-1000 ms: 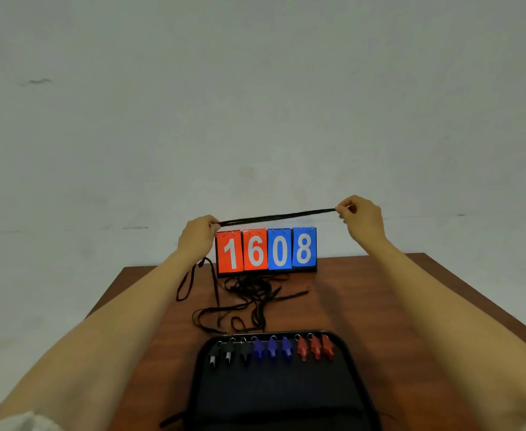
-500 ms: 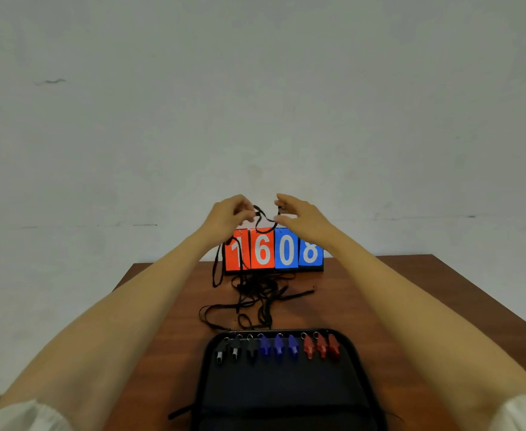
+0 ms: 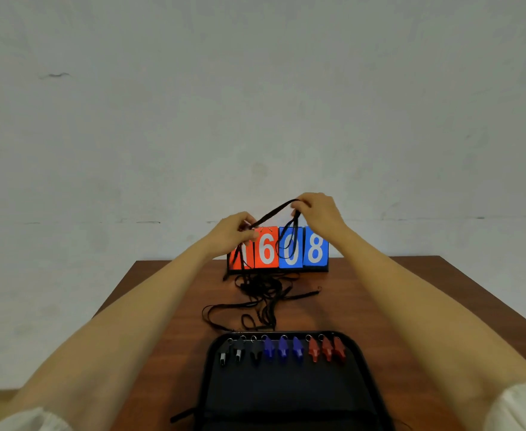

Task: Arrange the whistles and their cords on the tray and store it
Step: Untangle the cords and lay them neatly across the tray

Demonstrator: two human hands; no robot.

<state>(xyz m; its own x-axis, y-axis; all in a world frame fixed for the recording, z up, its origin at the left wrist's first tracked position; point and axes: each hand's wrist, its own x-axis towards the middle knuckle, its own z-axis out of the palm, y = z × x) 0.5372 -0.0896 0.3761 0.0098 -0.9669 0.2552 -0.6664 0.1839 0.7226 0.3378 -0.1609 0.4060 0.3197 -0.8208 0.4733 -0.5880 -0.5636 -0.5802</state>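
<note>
Left hand (image 3: 235, 233): we see it raised over the far end of the desk (image 3: 327, 315), in front of the "1" on the scoreboard (image 3: 315, 251). Its fingers are curled and pinch one end of a cord (image 3: 273, 212).
Cord: it rises as a flat black strip from the left hand to the right hand. A loop hangs from the right hand over the blue "0", and more strands trail below the left hand.
Right hand (image 3: 316, 213): it is higher than the left, with its fingers curled and pinching the cord.
Pile (image 3: 261, 290): loose cords lie on the desk below the hands, between the scoreboard and the tray (image 3: 286, 399).
Whistles: three black (image 3: 239, 351), three blue (image 3: 282, 349) and three red (image 3: 327, 349) sit in a row along the tray's far edge.
</note>
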